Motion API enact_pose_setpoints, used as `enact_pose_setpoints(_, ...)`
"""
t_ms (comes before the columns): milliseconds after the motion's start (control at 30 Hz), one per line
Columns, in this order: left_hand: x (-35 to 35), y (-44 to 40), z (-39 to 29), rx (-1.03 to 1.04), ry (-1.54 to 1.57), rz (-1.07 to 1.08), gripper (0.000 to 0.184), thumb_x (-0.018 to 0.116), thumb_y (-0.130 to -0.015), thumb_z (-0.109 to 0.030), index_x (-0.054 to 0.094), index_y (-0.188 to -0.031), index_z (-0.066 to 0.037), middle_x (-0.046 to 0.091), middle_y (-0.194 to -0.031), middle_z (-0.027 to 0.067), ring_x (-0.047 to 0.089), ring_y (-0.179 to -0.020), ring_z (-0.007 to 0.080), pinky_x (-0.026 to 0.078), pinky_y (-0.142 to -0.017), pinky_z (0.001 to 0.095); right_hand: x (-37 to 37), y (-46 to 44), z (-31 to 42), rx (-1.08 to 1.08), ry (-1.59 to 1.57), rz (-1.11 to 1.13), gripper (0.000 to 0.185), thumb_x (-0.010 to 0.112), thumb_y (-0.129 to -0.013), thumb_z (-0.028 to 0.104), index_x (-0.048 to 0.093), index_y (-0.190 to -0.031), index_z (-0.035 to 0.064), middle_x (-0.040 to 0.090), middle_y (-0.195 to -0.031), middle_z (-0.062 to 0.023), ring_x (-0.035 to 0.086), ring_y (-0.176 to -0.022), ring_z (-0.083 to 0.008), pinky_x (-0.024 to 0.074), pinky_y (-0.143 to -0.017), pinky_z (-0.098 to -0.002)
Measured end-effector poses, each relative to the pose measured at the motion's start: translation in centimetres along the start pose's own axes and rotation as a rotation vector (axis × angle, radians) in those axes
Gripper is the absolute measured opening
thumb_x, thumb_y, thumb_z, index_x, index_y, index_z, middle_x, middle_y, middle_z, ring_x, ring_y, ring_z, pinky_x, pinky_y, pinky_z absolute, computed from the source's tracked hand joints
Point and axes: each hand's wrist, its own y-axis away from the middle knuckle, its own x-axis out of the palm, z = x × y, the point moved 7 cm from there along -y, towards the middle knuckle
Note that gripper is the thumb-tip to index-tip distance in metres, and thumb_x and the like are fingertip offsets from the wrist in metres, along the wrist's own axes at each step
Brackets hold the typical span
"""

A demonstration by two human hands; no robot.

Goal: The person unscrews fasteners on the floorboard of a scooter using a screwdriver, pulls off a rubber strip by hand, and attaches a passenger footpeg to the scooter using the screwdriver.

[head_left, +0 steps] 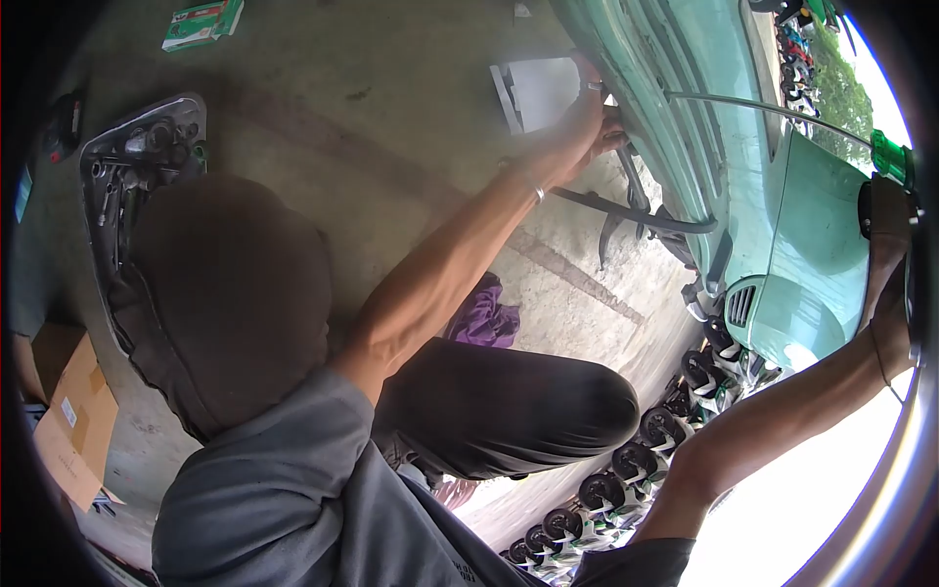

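My left arm reaches to the underside of a mint-green scooter body point(817, 245). There my left hand point(599, 127) has its fingers curled at the panel's lower edge; what they hold is hidden. A long metal shaft point(773, 106) runs across the body to a green handle point(891, 158), like a long screwdriver. Near the right frame edge, my right hand point(888, 210) is closed at that handle, partly dark and distorted by the lens. A black curved bar point(636, 210) lies below my left hand, and a white panel point(548, 93) is beside it.
A brown cap point(230, 293) covers much of the left. Behind it are a tray of tools point(147, 147), a green box point(202, 24) and an open cardboard box point(78, 426). A purple cloth point(486, 318) lies by my black-clad knee point(518, 406). Several scooters line up beyond.
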Motion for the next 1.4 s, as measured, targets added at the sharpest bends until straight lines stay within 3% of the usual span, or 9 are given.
enact_pose_setpoints(133,-0.1,-0.1,0.3,-0.002,0.002,-0.013,0.122,0.009,-0.072,-0.093,0.020,-0.149,0.001,0.051,-0.117,0.0155,0.052,-0.110,0.0220,0.039,-0.104,0.0396,1.0,0.8,1.1,0.187,0.341,0.023,0.057,0.064,-0.091,0.018,0.041,-0.134,-0.0092,0.061,-0.111,-0.0167,0.063,-0.098,-0.0239,0.0533,-0.082,-0.0356)
enact_pose_setpoints(333,0.2,0.4,-0.5,0.000,-0.007,0.022,0.126,0.007,-0.070,-0.095,0.014,-0.152,0.000,0.048,-0.129,0.0213,0.051,-0.117,0.0242,0.035,-0.107,0.0413,0.7,0.0,-0.2,0.149,-0.547,0.223,0.055,0.062,-0.093,0.031,0.046,-0.130,-0.0070,0.064,-0.105,-0.0154,0.064,-0.096,-0.0232,0.0529,-0.083,-0.0401)
enact_pose_setpoints(500,0.2,1.4,-0.5,0.058,-0.101,0.022,0.126,0.013,-0.070,-0.096,0.011,-0.152,0.000,0.045,-0.135,0.0218,0.053,-0.118,0.0241,0.037,-0.106,0.0400,2.0,-0.4,0.7,0.108,0.196,0.030,0.041,0.061,-0.092,0.027,0.054,-0.121,-0.0013,0.065,-0.093,-0.0104,0.062,-0.094,-0.0241,0.0470,-0.083,-0.0492)
enact_pose_setpoints(633,-0.7,1.5,1.1,0.078,-0.135,-0.097,0.103,0.024,-0.081,-0.086,0.039,-0.139,-0.003,0.056,-0.123,0.0127,0.056,-0.115,0.0184,0.042,-0.103,0.0354,1.8,-1.3,-1.2,0.128,-0.174,0.183,0.036,0.061,-0.091,0.022,0.055,-0.118,0.0001,0.064,-0.086,-0.0086,0.061,-0.091,-0.0223,0.0448,-0.087,-0.0456)
enact_pose_setpoints(767,-0.6,1.5,0.6,0.087,-0.164,-0.044,0.100,0.024,-0.082,-0.085,0.040,-0.138,-0.004,0.056,-0.123,0.0093,0.057,-0.110,0.0169,0.043,-0.101,0.0341,1.0,-1.5,-2.5,0.173,-0.342,0.320,0.034,0.060,-0.089,0.017,0.054,-0.118,0.0011,0.062,-0.094,-0.0105,0.060,-0.091,-0.0231,0.0430,-0.092,-0.0442)
enact_pose_setpoints(867,0.1,2.0,-0.2,0.093,-0.162,0.019,0.114,0.022,-0.075,-0.091,0.027,-0.148,-0.003,0.049,-0.135,0.0195,0.050,-0.126,0.0247,0.037,-0.109,0.0401,-4.7,-2.0,-7.5,0.273,-0.347,0.211,0.054,0.055,-0.098,0.033,0.042,-0.145,0.0079,0.047,-0.144,-0.0136,0.045,-0.131,-0.0356,0.0314,-0.113,-0.0534)
enact_pose_setpoints(933,-0.1,2.2,-0.5,0.023,-0.111,0.058,0.120,0.020,-0.072,-0.093,0.018,-0.151,-0.004,0.038,-0.143,0.0259,0.043,-0.133,0.0300,0.032,-0.113,0.0432,-3.1,-0.4,-7.3,0.518,-0.313,0.065,0.047,0.051,-0.101,0.024,0.045,-0.140,-0.0006,0.053,-0.137,-0.0149,0.049,-0.128,-0.0253,0.0346,-0.112,-0.0468)
enact_pose_setpoints(1100,-2.6,1.6,-0.3,-0.042,-0.239,-0.032,0.120,0.015,-0.073,-0.093,0.023,-0.150,-0.001,0.041,-0.142,0.0190,0.045,-0.128,0.0271,0.036,-0.107,0.0409,-3.6,-0.8,-5.7,0.088,0.374,0.197,0.030,0.059,-0.097,0.020,0.064,-0.125,0.0097,0.065,-0.119,-0.0150,0.063,-0.109,-0.0243,0.0465,-0.101,-0.0350)
enact_pose_setpoints(1400,-3.9,-0.7,-2.2,0.046,0.248,-0.089,0.109,0.018,-0.083,-0.085,0.039,-0.140,0.005,0.053,-0.133,0.0221,0.054,-0.119,0.0322,0.042,-0.103,0.0492,-3.4,0.9,-5.2,0.369,-0.118,-0.063,0.041,0.054,-0.099,0.021,0.053,-0.132,-0.0031,0.064,-0.119,-0.0190,0.061,-0.114,-0.0275,0.0456,-0.103,-0.0386)
